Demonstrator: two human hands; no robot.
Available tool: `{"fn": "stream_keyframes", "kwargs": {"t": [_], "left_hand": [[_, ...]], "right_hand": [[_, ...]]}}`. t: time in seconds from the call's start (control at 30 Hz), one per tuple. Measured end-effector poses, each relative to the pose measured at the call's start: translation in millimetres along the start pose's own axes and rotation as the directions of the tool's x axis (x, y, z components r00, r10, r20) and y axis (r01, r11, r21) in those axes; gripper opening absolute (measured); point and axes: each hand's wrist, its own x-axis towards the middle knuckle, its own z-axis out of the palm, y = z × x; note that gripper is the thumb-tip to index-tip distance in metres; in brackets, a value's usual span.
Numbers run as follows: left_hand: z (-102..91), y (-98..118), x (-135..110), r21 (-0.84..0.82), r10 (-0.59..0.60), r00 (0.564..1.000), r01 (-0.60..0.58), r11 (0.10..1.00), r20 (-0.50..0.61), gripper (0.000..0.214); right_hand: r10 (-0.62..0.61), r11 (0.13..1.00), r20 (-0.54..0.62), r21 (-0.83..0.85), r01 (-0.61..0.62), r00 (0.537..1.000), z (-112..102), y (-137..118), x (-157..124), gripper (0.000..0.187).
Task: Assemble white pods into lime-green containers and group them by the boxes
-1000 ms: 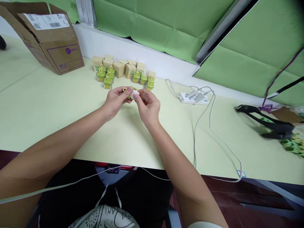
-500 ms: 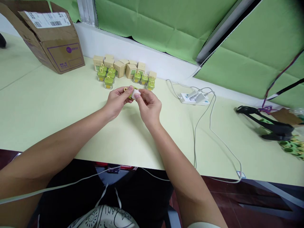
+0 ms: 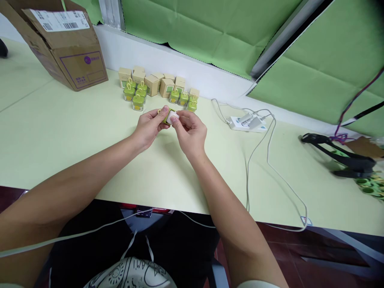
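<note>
Over the table, my left hand (image 3: 147,130) pinches a small green cover (image 3: 166,120) with a pale yellow loop at its left end. My right hand (image 3: 192,134) holds a small rounded white case (image 3: 172,116) between thumb and fingers. The white case sits against the cover's open right side, partly inside it; fingers hide how deep. Just beyond my hands stand several little clear containers with green tops and yellow loops (image 3: 138,102), in a left and a right group (image 3: 183,98).
Small tan cardboard boxes (image 3: 152,85) line the wall behind the containers. A large open carton (image 3: 81,70) stands at the back left. To the right lie a white power strip (image 3: 247,123) with trailing cables, a black stand-like object (image 3: 345,158) and green pieces (image 3: 370,186).
The view has shifted slightly. Both hands keep the green cover and white case together in almost the same pose, with my right fingers moved only a little.
</note>
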Motion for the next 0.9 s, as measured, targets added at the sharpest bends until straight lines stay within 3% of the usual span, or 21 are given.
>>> {"fn": "stream_keyframes", "kwargs": {"t": [0.43, 0.63, 0.9], "left_hand": [[0.6, 1, -1, 0.012, -0.001, 1.0, 0.001, 1.0, -0.011, 0.047], [1.4, 4, -3, 0.046, 0.026, 1.0, -0.026, 0.999, 0.002, 0.05], [1.9, 3, -3, 0.028, 0.026, 1.0, -0.026, 0.999, -0.001, 0.049]], "right_hand": [[0.014, 0.998, 0.055, -0.062, -0.01, 0.998, -6, -15, 5, 0.053], [-0.015, 0.996, 0.062, -0.089, 0.021, 0.998, -6, -16, 3, 0.045], [-0.014, 0.999, 0.016, -0.044, 0.015, 1.0, -4, -11, 2, 0.044]]}}
